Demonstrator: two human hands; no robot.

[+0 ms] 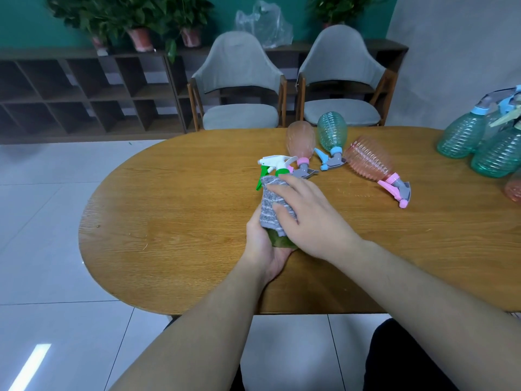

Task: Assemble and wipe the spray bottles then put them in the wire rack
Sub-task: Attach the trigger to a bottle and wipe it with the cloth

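Note:
My left hand (263, 249) grips the base of a green spray bottle (282, 240) with a white and green trigger head (275, 165), held over the wooden table (169, 221). My right hand (308, 218) presses a grey striped cloth (275, 206) against the bottle's side, fingers curved round it. Most of the bottle's body is hidden by cloth and hands. Three assembled bottles lie behind: a pink one (300, 143), a teal one (332, 134) and a ribbed pink one (370, 162).
Several teal bottles (479, 142) with blue heads cluster at the table's right edge; any rack round them cannot be made out. Two grey chairs (239, 88) stand behind the table. A dark shelf unit (70, 91) with potted plants lines the back wall.

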